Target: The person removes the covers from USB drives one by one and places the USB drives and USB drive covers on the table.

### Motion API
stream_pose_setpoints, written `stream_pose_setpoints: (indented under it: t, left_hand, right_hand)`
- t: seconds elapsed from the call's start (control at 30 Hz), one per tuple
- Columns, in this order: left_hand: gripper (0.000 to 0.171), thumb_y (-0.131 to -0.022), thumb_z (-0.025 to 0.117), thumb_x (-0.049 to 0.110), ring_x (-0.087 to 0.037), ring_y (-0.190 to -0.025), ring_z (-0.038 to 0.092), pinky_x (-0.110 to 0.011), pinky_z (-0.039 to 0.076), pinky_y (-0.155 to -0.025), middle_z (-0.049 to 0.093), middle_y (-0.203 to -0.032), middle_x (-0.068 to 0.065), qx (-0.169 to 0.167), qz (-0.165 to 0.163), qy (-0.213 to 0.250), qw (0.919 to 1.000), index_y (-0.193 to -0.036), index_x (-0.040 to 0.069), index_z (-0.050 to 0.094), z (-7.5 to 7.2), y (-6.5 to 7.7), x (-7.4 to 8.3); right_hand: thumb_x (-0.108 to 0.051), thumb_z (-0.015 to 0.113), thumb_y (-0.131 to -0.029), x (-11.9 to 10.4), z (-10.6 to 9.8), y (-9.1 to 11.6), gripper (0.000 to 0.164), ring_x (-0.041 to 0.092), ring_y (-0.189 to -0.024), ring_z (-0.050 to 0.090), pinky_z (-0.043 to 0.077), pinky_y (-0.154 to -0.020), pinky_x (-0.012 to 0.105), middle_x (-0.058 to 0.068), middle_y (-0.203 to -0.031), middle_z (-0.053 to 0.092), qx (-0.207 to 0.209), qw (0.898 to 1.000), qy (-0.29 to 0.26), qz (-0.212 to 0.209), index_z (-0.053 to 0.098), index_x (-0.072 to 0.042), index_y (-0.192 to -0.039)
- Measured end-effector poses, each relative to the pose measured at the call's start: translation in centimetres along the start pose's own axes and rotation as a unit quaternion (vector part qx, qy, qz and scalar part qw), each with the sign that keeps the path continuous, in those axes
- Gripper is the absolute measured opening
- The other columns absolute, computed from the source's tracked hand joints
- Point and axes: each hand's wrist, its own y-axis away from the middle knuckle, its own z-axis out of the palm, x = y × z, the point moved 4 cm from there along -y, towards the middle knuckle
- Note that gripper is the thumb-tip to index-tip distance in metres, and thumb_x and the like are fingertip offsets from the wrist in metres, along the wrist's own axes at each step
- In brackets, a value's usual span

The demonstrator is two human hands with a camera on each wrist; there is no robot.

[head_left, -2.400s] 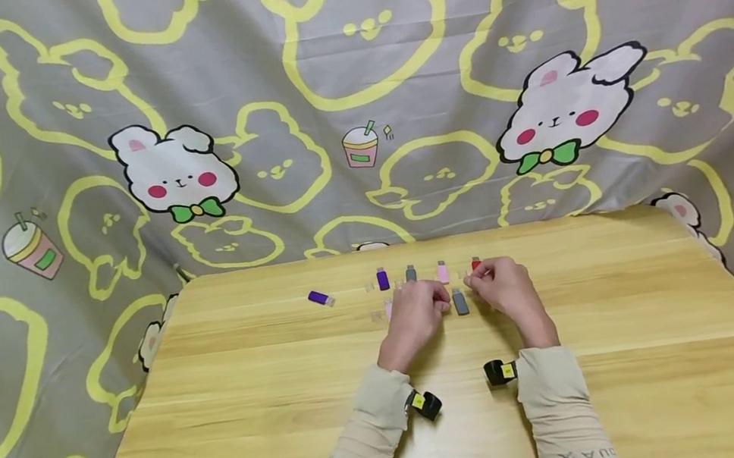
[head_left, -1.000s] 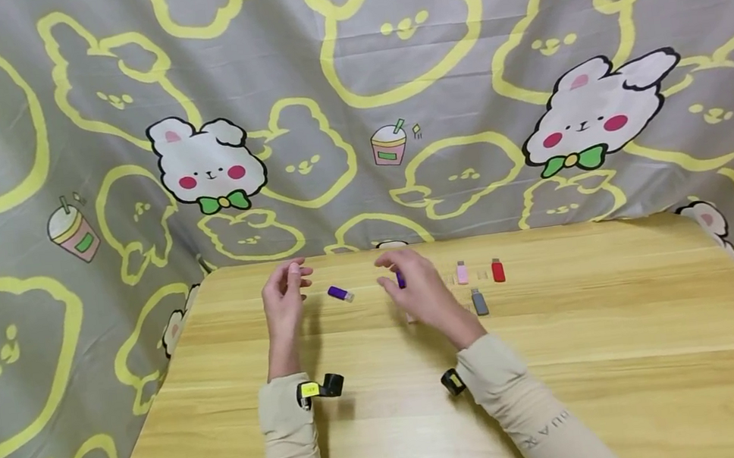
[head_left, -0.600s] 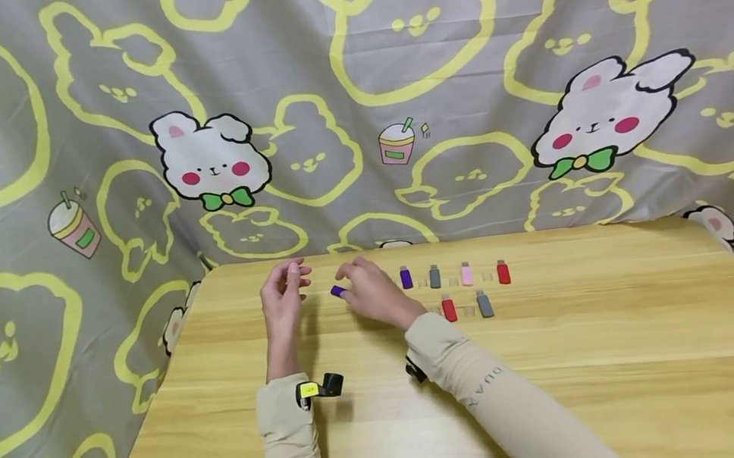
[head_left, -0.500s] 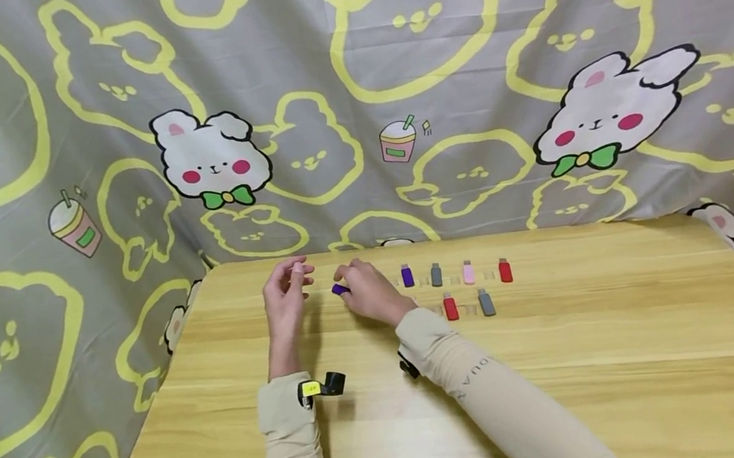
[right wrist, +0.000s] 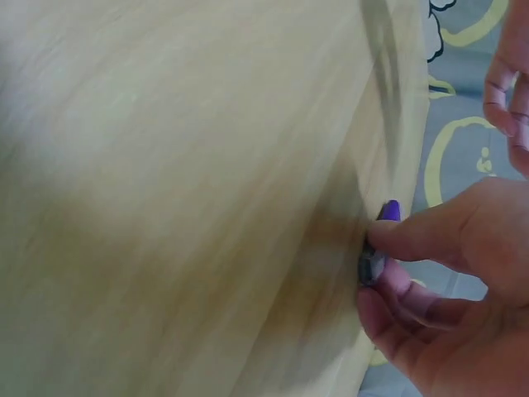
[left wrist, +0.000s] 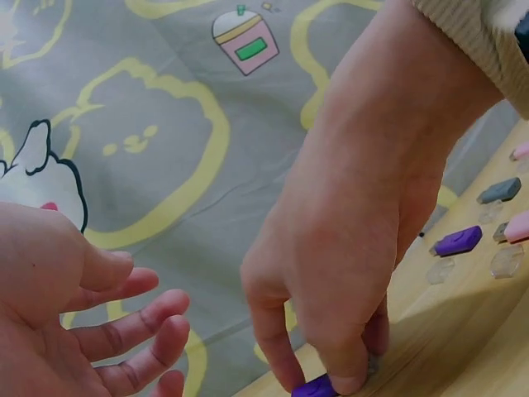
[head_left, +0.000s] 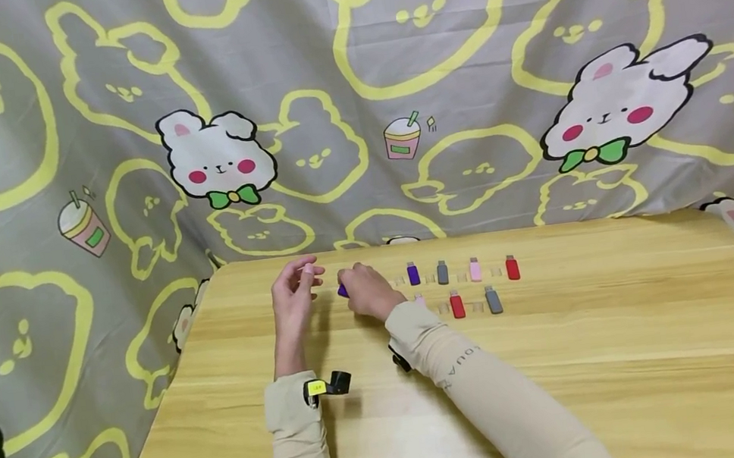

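My right hand (head_left: 369, 291) pinches a purple USB stick (head_left: 342, 291) at the left end of the group, thumb and fingers on its two sides. In the right wrist view the purple end of the USB stick (right wrist: 392, 211) pokes out past the thumb, low over the wood. Just left of it, my left hand (head_left: 295, 291) hovers with loosely bent fingers and holds nothing; the left wrist view shows its fingers (left wrist: 132, 331) spread apart. Right of my hands, a back row has another purple stick (head_left: 413, 274), a grey one (head_left: 443, 273), a pink one (head_left: 475, 270) and a red one (head_left: 512, 268).
A front row holds a red stick (head_left: 456, 305), a grey stick (head_left: 493, 300) and a pink stick (head_left: 420, 301) partly behind my right sleeve. Clear caps (head_left: 496, 272) lie beside the sticks. A patterned curtain (head_left: 337, 210) hangs behind the wooden table (head_left: 627, 334).
Both hands have moved left from the rows, leaving the red stick lying at the right end. My right hand has reached the separate purple stick and grips it; my left hand hovers almost still.
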Motion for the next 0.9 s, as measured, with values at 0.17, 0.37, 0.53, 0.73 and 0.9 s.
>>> stream_pose_setpoints:
  t: [0.17, 0.37, 0.53, 0.73, 0.9]
  left_hand:
    - [0.027, -0.107, 0.055, 0.013, -0.023, -0.087, 0.067, -0.030, 0.049, -0.070, 0.070, -0.110, -0.027, -0.010, 0.001, 0.004, 0.9999, -0.125, -0.005, 0.065, 0.0, 0.3, 0.4]
    - [0.026, -0.107, 0.056, 0.014, -0.026, -0.088, 0.068, -0.031, 0.050, -0.071, 0.071, -0.108, -0.025, -0.017, 0.008, 0.001, 0.9998, -0.123, -0.003, 0.067, 0.7, 0.3, 0.2]
    - [0.023, -0.106, 0.057, 0.011, -0.036, -0.091, 0.067, -0.029, 0.048, -0.070, 0.072, -0.106, -0.024, -0.036, 0.018, -0.010, 0.9991, -0.120, -0.004, 0.068, 2.0, 0.5, 0.7]
    - [0.019, -0.104, 0.059, 0.006, -0.037, -0.092, 0.066, -0.043, 0.054, -0.080, 0.072, -0.104, -0.021, -0.121, 0.028, -0.045, 0.9912, -0.117, -0.003, 0.069, 4.3, 1.0, 0.8]
    - [0.019, -0.103, 0.059, 0.003, -0.045, -0.095, 0.066, -0.057, 0.053, -0.090, 0.071, -0.102, -0.022, -0.207, 0.044, -0.060, 0.9754, -0.115, -0.008, 0.068, 5.8, 1.7, 0.8]
  right_hand:
    - [0.002, 0.068, -0.093, 0.0, 0.1, 0.8, 0.031, 0.026, -0.101, 0.060, 0.052, -0.086, 0.037, 0.010, -0.107, 0.068, -0.009, 1.000, -0.014, -0.017, 0.067, -0.005, -0.123]
    - [0.004, 0.064, -0.096, 1.2, -1.7, 2.9, 0.033, 0.030, -0.099, 0.062, 0.054, -0.085, 0.042, 0.015, -0.111, 0.068, 0.053, 0.991, -0.118, -0.035, 0.065, -0.004, -0.128]
    - [0.004, 0.071, -0.092, 3.0, -3.9, 5.9, 0.035, 0.024, -0.091, 0.068, 0.058, -0.078, 0.036, 0.013, -0.102, 0.071, 0.094, 0.965, -0.245, -0.006, 0.066, -0.009, -0.124]
    - [-0.002, 0.082, -0.086, 5.0, -5.9, 9.6, 0.025, 0.022, -0.088, 0.071, 0.060, -0.077, 0.033, 0.008, -0.100, 0.075, 0.177, 0.925, -0.335, 0.026, 0.070, -0.009, -0.107]
    - [-0.002, 0.083, -0.086, 6.2, -5.9, 11.5, 0.018, 0.024, -0.089, 0.074, 0.059, -0.080, 0.028, 0.011, -0.097, 0.076, 0.210, 0.891, -0.403, 0.021, 0.070, -0.002, -0.098]
